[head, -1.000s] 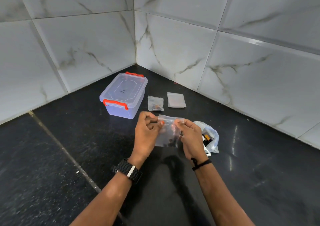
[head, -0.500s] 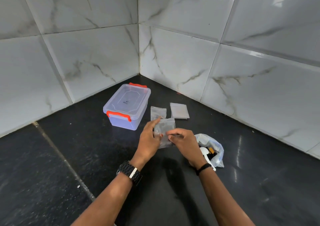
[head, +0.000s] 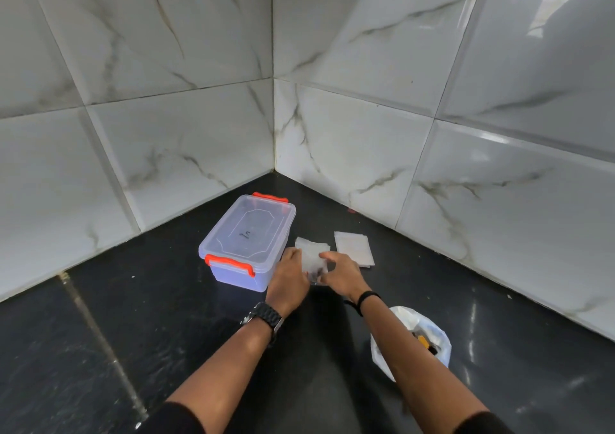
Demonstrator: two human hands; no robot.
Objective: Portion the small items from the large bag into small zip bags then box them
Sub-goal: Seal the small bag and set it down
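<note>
- Lower right of the frame, I see the large bag (head: 411, 340) lying open on the dark floor (head: 100, 350), with small items inside.
- At centre, my left hand (head: 289, 280) and right hand (head: 342, 272) both pinch a small zip bag (head: 312, 262) low over another bag.
- Just right, a stack of empty zip bags (head: 354, 248) lies flat.
- Left of the hands stands the clear box (head: 248, 234), lid on, orange latches.

Glossy white marble-veined wall tiles (head: 186, 154) cornering over a dark speckled floor (head: 83, 350).
</note>
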